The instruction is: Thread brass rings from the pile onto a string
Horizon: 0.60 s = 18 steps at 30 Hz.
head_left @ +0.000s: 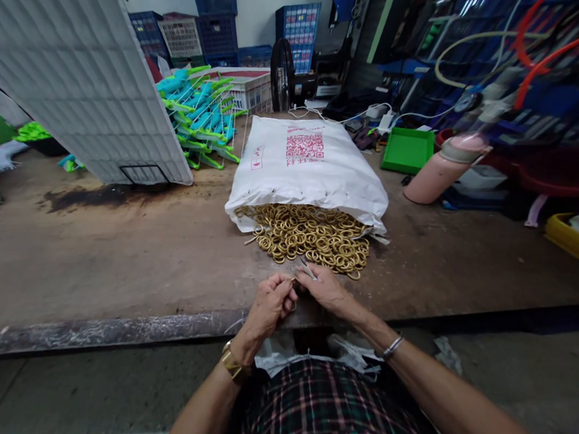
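My left hand (270, 303) is closed in a pinch on a gold-coloured ring (292, 281), close to the table's front edge. Facing it, my right hand (329, 289) is closed around a slim, knife-like tool (308, 269) whose dark tip points away from me. The fingertips of both hands nearly meet at the ring. Just beyond them, a heap of gold-coloured rings (311, 235) spills from the mouth of a white woven sack (269, 152) with red print, which lies on its side.
A wooden table (122, 257) spreads under everything. A white ribbed panel (93, 78) leans at the left, beside blue and green plastic parts (201, 117). To the right stand a green tray (407, 150), a pink bottle (441, 171) and a yellow basin (572, 238). A fan (283, 74) is behind.
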Motion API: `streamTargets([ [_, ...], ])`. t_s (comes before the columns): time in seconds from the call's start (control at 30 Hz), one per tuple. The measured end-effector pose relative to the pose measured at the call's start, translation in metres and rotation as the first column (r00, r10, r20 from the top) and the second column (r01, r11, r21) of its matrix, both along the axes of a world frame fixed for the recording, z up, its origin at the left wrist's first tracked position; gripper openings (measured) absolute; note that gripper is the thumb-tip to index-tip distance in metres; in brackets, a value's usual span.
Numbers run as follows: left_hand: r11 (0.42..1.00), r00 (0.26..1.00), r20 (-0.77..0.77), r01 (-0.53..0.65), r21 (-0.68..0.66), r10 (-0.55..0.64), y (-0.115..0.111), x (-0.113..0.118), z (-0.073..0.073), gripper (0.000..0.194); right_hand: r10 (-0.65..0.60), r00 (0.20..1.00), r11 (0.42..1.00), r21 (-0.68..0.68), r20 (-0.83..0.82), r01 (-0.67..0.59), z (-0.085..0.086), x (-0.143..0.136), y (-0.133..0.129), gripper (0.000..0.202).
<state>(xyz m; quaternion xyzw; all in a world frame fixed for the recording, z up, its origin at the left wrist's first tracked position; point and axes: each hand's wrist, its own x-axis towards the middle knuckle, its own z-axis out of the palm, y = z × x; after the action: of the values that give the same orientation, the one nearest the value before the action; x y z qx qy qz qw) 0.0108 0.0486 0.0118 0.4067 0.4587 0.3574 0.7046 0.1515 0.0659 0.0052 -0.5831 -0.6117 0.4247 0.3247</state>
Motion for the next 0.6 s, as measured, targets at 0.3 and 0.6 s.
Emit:
streamTargets([
  [0.3, 0.999, 0.999, 0.042, 0.019, -0.040, -0.017, 0.0022, -0.0012, 0.0017, 0.033, -0.017, 0.999, 1.000, -0.020, -0.042, 0.016, 0.0010, 0.0008, -0.0010, 0.023],
  [0.6, 1.000, 0.998, 0.047, 0.028, -0.004, -0.028, 0.0011, -0.0015, -0.0007, 0.031, 0.011, 1.000, 1.000, 0.019, 0.021, -0.011, -0.0007, -0.0014, 0.0008, 0.026],
])
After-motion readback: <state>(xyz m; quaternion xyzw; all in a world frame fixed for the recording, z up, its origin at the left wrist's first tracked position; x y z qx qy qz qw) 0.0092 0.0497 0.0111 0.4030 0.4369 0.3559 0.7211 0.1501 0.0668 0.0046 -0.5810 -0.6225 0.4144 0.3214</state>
